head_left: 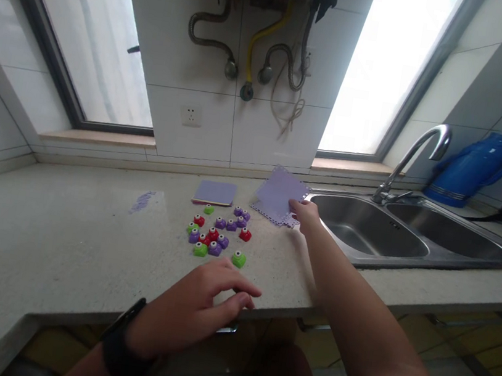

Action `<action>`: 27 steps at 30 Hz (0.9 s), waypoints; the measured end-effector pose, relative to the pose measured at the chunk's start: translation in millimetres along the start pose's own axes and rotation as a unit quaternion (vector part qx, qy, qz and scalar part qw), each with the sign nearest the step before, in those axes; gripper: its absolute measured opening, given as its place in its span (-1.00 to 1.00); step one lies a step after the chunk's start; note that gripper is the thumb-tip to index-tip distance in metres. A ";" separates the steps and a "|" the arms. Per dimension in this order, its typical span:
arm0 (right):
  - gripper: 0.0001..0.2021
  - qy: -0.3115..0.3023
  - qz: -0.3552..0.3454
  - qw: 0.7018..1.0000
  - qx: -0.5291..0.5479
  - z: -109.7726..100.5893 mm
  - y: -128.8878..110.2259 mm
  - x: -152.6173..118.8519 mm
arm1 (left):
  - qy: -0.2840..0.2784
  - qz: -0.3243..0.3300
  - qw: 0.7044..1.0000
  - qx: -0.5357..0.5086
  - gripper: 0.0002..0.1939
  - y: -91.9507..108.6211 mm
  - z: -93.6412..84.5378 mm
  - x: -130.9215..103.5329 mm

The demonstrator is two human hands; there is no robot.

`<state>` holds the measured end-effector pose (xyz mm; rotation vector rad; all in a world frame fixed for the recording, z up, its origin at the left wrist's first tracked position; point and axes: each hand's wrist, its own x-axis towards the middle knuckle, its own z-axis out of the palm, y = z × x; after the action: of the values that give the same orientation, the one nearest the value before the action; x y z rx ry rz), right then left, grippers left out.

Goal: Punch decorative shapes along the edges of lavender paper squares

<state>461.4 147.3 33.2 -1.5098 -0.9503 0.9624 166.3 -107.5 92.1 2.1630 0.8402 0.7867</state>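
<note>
My right hand [307,214] reaches to the sink's left edge and pinches a light purple paper sheet [282,191] by its right side. The sheet is tilted up, with small notches along its edges. Under it lie more purple sheets [270,215] with punched edges; how many is unclear. Over the counter's front edge hovers my left hand [212,294], empty, thumb and index finger apart. Just beyond it stands a green craft punch [238,259] with a round white top. Several similar small punches in red [213,234], purple [215,248] and green are scattered behind.
A stack of purple paper [215,192] lies behind the punches. To the right are a double steel sink [362,225], a faucet [411,161] and a blue thermos jug [473,169]. Purple marks [142,201] show on the counter [62,230] at left. Pipes hang on the wall.
</note>
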 end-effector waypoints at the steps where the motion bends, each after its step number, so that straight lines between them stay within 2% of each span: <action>1: -0.64 0.006 0.004 1.000 -0.022 -2.0 1.4 5.7 | -0.004 0.008 0.999 0.033 -0.76 -3.3 -0.7 12.9; 4: -0.64 0.013 0.009 0.996 -0.088 -1.0 8.6 19.7 | -0.016 0.019 0.992 0.121 -0.75 -16.9 -1.5 53.3; 7: -0.63 0.019 0.000 0.988 -0.153 3.1 19.8 30.3 | -0.023 0.048 0.972 0.230 -0.73 -35.1 0.7 91.1; 11: -0.66 0.026 -0.031 0.975 -0.220 1.1 31.5 38.6 | -0.026 0.039 0.961 0.274 -0.73 -55.7 12.2 120.1; 14: -0.62 0.045 -0.065 0.967 -0.243 -4.9 31.7 36.9 | -0.025 0.034 0.954 0.297 -0.70 -65.7 24.1 115.1; 16: -0.45 0.063 -0.102 0.963 -0.241 -6.4 28.8 30.0 | -0.018 0.039 0.949 0.313 -0.61 -73.3 28.4 101.0; 18: -0.33 0.058 -0.160 0.959 -0.226 -2.3 26.2 18.3 | 0.001 0.066 0.930 0.362 -0.46 -84.0 27.2 82.8; 20: -0.34 -0.004 -0.226 0.952 -0.205 9.2 26.3 3.5 | 0.047 0.046 0.913 0.403 -0.21 -97.8 20.8 64.5; 22: -0.42 -0.096 -0.275 0.939 -0.182 27.6 29.3 -11.2 | 0.101 0.004 0.895 0.434 -0.02 -112.8 12.6 49.8; 24: -0.46 -0.175 -0.303 0.921 -0.172 50.0 33.7 -22.8 | 0.139 -0.050 0.880 0.452 0.08 -126.2 6.6 41.1; 27: -0.41 -0.248 -0.316 0.895 -0.197 81.4 37.3 -33.0 | 0.165 -0.122 0.869 0.450 0.17 -139.3 5.3 40.9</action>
<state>376.8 140.4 -10.2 -1.1349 -1.9580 0.6958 148.9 -0.9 -5.0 2.6288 1.9191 0.7137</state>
